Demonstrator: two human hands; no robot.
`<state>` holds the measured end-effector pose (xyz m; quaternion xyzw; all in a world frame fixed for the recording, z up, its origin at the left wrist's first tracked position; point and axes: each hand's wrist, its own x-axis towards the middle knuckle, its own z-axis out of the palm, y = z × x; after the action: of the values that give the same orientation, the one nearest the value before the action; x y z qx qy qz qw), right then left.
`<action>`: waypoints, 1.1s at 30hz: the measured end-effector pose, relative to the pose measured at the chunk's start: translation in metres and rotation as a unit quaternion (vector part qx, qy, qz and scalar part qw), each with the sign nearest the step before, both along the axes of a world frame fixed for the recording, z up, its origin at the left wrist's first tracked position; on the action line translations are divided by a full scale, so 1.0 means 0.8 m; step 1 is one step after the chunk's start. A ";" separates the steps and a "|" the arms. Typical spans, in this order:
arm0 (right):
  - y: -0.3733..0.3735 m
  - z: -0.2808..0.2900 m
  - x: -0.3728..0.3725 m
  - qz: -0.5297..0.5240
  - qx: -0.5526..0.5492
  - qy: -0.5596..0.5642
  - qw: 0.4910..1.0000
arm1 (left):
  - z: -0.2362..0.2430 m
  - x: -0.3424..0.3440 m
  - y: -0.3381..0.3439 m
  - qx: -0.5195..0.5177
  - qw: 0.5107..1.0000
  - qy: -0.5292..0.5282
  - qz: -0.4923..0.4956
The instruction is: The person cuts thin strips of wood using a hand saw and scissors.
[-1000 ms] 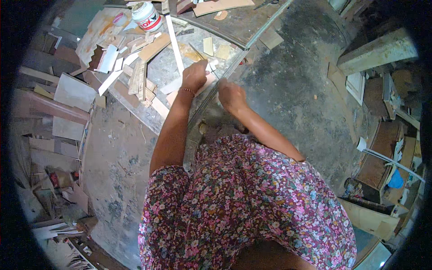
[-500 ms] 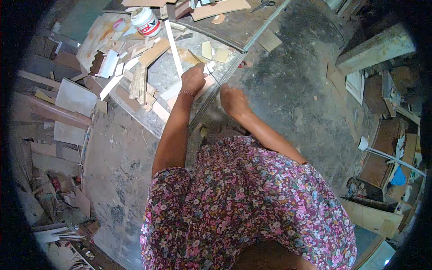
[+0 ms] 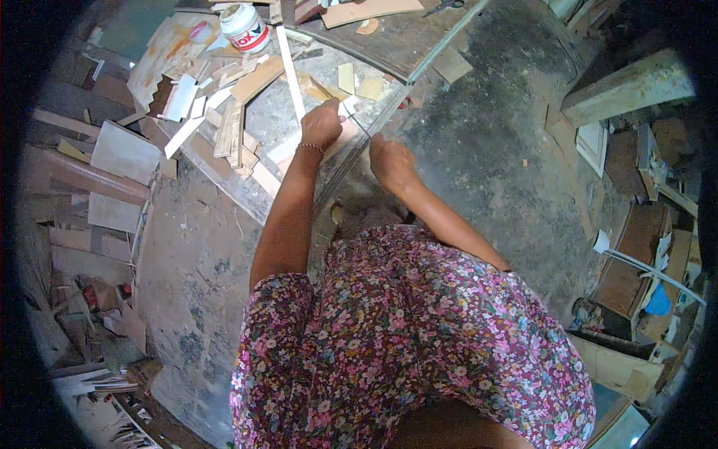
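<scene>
My left hand [image 3: 321, 123] is closed low over the near corner of the littered work surface. A narrow brown wood strip [image 3: 323, 87] sticks out past its knuckles, and the fingers' grip on it is partly hidden. Just to the right, my right hand [image 3: 392, 161] makes a fist around the near end of a thin dark rod-like tool [image 3: 360, 126]. The tool slants up and left toward my left fingertips, across the surface's edge; its exact kind is too small to tell. A long white strip [image 3: 289, 71] runs away from beside my left hand. Small pale wood pieces [image 3: 346, 78] lie beyond.
A white tub [image 3: 244, 28] with a red band stands at the back left among wood offcuts [image 3: 229, 135]. Scissors [image 3: 444, 6] lie at the far edge. Boards [image 3: 123, 153] lean at left; a pale beam [image 3: 628, 86] and wooden furniture parts [image 3: 632, 258] stand at right.
The view has shifted slightly. Both hands keep nearly the same places and grips, with the thin tool still slanting between them.
</scene>
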<state>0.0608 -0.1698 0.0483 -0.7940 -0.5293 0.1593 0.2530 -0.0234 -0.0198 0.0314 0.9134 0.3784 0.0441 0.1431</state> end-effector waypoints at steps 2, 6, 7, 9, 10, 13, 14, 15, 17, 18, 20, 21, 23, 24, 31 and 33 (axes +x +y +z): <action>0.005 -0.014 0.006 0.002 0.003 -0.015 1.000 | 0.006 0.008 -0.011 0.008 1.000 -0.017 -0.007; 0.044 -0.032 0.010 0.014 0.063 -0.023 0.998 | -0.003 0.009 -0.023 0.082 0.994 -0.066 -0.033; 0.049 -0.032 0.012 0.016 0.064 -0.022 0.998 | -0.002 0.009 -0.023 0.113 0.989 -0.086 -0.043; 0.055 -0.033 0.014 0.017 0.066 -0.021 0.997 | 0.001 0.012 -0.018 0.081 0.993 -0.074 -0.035; 0.054 -0.035 0.013 0.022 0.066 -0.020 0.997 | 0.002 0.011 -0.017 0.049 0.996 -0.064 -0.024; 0.041 -0.039 0.013 0.028 0.051 -0.073 0.996 | -0.008 0.013 -0.004 -0.004 0.997 -0.067 0.027; 0.025 -0.038 0.010 0.027 0.039 -0.059 0.997 | -0.009 0.010 -0.002 -0.005 0.997 -0.067 0.031; 0.017 -0.037 0.007 0.027 0.026 -0.045 0.998 | -0.009 0.005 0.001 0.010 0.998 -0.064 0.023; 0.017 -0.038 0.009 0.005 0.008 -0.052 0.999 | -0.010 0.008 -0.004 0.023 0.998 -0.061 0.005; 0.018 -0.038 0.008 -0.012 -0.008 -0.058 0.998 | -0.011 0.008 -0.011 0.065 0.995 -0.069 -0.003; 0.035 -0.044 0.015 -0.011 0.029 -0.055 0.998 | -0.008 0.014 -0.018 0.108 0.991 -0.080 -0.019; 0.041 -0.047 0.017 -0.004 0.065 -0.053 0.996 | -0.006 0.017 -0.021 0.122 0.989 -0.081 -0.028; 0.048 -0.037 0.012 0.000 0.066 -0.044 0.997 | -0.009 0.011 -0.018 0.137 0.987 -0.080 -0.026; 0.049 -0.032 0.010 0.001 0.066 -0.035 0.997 | -0.010 0.009 -0.013 0.108 0.991 -0.079 -0.023; 0.007 -0.028 0.006 -0.013 0.016 -0.019 1.000 | -0.014 0.008 0.000 0.038 0.994 -0.100 0.013; 0.003 -0.019 0.002 -0.022 0.036 -0.007 0.999 | -0.015 0.006 -0.010 0.051 0.995 -0.089 0.014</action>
<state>0.0627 -0.1675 0.0328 -0.7969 -0.5188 0.1295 0.2811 -0.0186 -0.0282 0.0191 0.9066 0.3740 0.1470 0.1285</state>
